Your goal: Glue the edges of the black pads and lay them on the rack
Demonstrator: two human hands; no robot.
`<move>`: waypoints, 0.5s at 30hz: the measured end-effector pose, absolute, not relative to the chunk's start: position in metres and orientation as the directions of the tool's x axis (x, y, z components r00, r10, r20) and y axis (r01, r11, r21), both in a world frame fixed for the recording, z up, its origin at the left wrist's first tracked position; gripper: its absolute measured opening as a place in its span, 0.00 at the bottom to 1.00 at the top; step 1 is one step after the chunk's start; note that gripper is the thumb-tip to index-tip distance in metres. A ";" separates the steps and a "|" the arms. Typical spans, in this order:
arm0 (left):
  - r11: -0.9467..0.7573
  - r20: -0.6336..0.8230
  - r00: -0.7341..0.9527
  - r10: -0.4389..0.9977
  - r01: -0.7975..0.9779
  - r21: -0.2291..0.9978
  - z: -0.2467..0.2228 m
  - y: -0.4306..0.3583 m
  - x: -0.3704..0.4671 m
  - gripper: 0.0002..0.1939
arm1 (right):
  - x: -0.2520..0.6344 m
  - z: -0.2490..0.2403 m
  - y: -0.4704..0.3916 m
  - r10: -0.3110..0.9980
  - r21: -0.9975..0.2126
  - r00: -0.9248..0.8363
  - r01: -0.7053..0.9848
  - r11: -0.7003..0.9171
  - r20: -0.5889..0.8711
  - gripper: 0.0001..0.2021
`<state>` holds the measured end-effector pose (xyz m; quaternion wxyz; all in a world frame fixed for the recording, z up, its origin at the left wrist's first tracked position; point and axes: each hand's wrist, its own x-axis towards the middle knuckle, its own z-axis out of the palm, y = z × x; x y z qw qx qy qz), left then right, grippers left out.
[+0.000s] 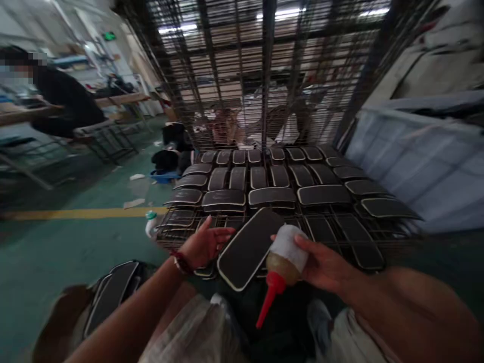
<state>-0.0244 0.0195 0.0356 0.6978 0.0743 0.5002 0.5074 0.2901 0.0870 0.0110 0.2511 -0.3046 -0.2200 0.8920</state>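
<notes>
A low wire rack [393,233] carries rows of dark, round-cornered panels with pale edges [323,194], some set lengthwise and some crosswise, many slightly arched. Around it spreads a green floor [94,247] crossed by a yellow stripe [94,214]. To the rack's left, pale scraps [134,203] and a blue tray [164,176] lie on the floor.

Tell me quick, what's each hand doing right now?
Left hand: open, holding nothing, beside the dark panel.
Right hand: closed around the bottle, its red nozzle pointing down.
</notes>
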 end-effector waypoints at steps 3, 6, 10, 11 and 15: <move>0.577 -0.629 0.081 0.773 -0.499 0.646 0.050 0.033 -0.026 0.15 | 0.283 0.002 0.087 0.538 -0.558 -0.761 -0.285 -0.779 -0.363 0.27; 0.621 -0.630 0.122 0.767 -0.391 0.680 0.059 0.044 -0.013 0.16 | 0.284 -0.006 0.090 0.503 -0.562 -0.793 -0.255 -0.787 -0.345 0.29; 0.618 -0.602 0.167 0.781 -0.070 0.783 0.059 0.062 0.006 0.23 | 0.286 -0.013 0.093 0.494 -0.588 -0.800 -0.228 -0.776 -0.342 0.31; 0.599 -0.589 0.167 0.790 -0.006 0.801 0.057 0.065 0.009 0.23 | 0.287 -0.014 0.094 0.499 -0.600 -0.797 -0.225 -0.768 -0.340 0.31; 0.534 -0.531 0.154 0.833 0.027 0.845 0.049 0.068 0.006 0.20 | 0.301 -0.006 0.103 0.564 -0.652 -0.762 -0.256 -0.713 -0.317 0.31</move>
